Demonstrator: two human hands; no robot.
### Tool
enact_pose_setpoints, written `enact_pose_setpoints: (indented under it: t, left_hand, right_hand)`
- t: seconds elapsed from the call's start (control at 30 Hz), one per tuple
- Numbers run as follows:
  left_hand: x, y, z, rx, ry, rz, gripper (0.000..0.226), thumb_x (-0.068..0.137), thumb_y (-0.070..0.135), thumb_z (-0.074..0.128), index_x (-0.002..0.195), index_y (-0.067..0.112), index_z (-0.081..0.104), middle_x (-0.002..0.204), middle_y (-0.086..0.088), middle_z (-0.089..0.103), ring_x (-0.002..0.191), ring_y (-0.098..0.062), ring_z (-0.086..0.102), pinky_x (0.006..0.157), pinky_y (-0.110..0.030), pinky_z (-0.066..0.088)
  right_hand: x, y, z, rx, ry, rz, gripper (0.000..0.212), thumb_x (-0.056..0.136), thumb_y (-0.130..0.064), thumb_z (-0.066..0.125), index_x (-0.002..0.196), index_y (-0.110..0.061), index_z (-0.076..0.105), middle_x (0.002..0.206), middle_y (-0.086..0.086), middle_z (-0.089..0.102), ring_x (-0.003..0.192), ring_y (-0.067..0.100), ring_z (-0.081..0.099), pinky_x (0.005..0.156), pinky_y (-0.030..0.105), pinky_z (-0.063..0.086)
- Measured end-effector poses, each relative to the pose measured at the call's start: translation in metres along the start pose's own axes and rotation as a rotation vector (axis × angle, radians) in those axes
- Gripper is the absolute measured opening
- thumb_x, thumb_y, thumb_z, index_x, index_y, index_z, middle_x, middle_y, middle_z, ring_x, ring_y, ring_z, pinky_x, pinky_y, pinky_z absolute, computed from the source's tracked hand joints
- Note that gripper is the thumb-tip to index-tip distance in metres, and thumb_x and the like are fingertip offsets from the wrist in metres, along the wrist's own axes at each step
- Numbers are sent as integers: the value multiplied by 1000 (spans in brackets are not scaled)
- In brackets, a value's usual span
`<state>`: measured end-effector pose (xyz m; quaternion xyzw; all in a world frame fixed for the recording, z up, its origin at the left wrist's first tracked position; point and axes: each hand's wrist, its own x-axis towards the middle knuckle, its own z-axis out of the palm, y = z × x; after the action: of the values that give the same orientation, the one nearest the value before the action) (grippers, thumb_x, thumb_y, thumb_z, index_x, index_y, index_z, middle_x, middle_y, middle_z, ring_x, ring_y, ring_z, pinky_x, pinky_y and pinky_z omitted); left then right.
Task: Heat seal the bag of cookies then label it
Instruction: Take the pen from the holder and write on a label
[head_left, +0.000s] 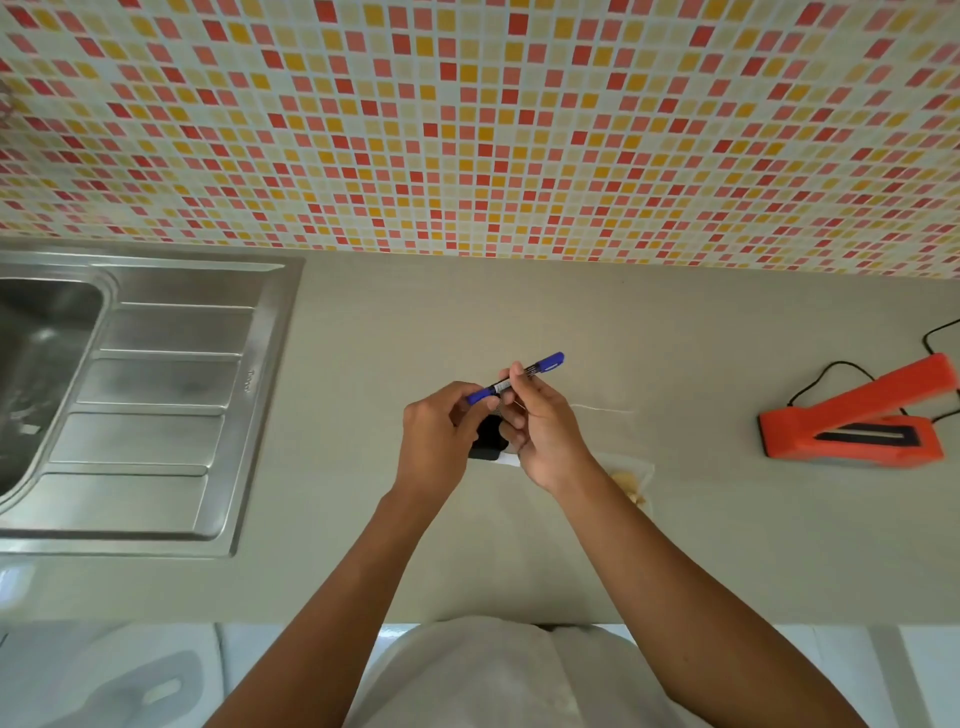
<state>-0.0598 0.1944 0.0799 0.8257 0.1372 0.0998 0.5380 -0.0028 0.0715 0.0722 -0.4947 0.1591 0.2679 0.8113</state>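
Observation:
A blue marker pen (540, 365) is held above the counter, slanting up to the right. My left hand (440, 436) pinches its lower blue end, and my right hand (545, 426) grips its middle. Beneath my hands lies a black object (488, 441) with a white edge, mostly hidden. The clear bag of cookies (631, 480) lies flat on the counter just right of my right wrist, partly covered by my forearm. The orange heat sealer (857, 421) sits at the far right with its arm raised.
A steel sink with a ribbed drainboard (150, 405) takes up the left of the grey counter (363, 322). The sealer's black cord (831, 371) loops behind it. A tiled wall stands at the back.

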Motion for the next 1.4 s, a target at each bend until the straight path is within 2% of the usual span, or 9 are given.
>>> enact_pose_setpoints:
  t: [0.33,0.5,0.67,0.8,0.93,1.07,1.17,1.27,1.4]
  left_hand:
    - [-5,-3,4,419,-79,152,31,100,29,50,81,10,65,65,0,61,54,-19,52,52,-29,40]
    - [-8,0,2,254,-161,15,38,103,24,43,72,9,58,53,12,48,48,-3,52,48,-13,32]
    - [-5,5,3,115,-205,-111,47,104,23,40,58,19,48,51,9,47,45,-7,43,48,-16,31]
    - [-2,8,6,7,-203,-194,48,104,23,40,64,2,56,58,-4,54,51,-9,44,53,-25,39]
    - [-2,15,8,-63,-200,-247,46,104,20,41,62,6,54,56,-2,50,46,-6,44,48,-11,36]
    - [-3,18,10,-91,-201,-299,49,103,22,41,58,8,49,54,-3,46,51,-18,41,54,-34,38]
    - [-8,16,-6,-204,-138,-334,53,103,28,42,53,19,29,52,1,29,51,-20,26,51,-31,23]
    - [-17,-2,-22,11,-197,-238,48,103,30,44,57,14,48,54,-1,47,52,-22,42,52,-30,35]
    - [-25,-40,-12,397,-321,-158,16,95,18,59,92,12,74,81,-7,72,73,-27,64,69,-32,52]
  right_hand:
    - [-7,20,1,72,153,17,26,98,-32,58,79,-15,61,57,-6,45,44,6,33,42,21,23]
    - [-9,25,8,87,205,3,26,98,-33,57,79,-16,59,53,-7,41,44,7,30,42,22,24]
    - [-9,28,10,125,231,-31,25,99,-31,57,80,-15,60,53,-6,40,44,7,31,40,20,27]
    - [-9,28,13,130,258,-51,26,99,-31,57,79,-15,61,53,-6,39,44,8,33,42,22,29]
    - [-7,27,15,153,280,-65,27,100,-30,56,78,-14,59,52,-5,37,43,8,32,42,22,28]
    - [0,26,7,213,365,-46,28,101,-24,52,75,-15,54,51,-4,34,40,8,29,37,21,24]
    - [15,7,-30,277,529,-74,29,102,-23,48,74,-19,49,61,-2,34,37,6,30,35,19,22]
    - [22,-12,-54,99,495,-103,29,101,-28,50,74,-19,53,57,-5,38,42,7,32,39,22,23]
    - [23,-5,-42,-45,420,-71,26,97,-21,54,71,-18,56,61,-3,50,49,9,42,49,24,32]
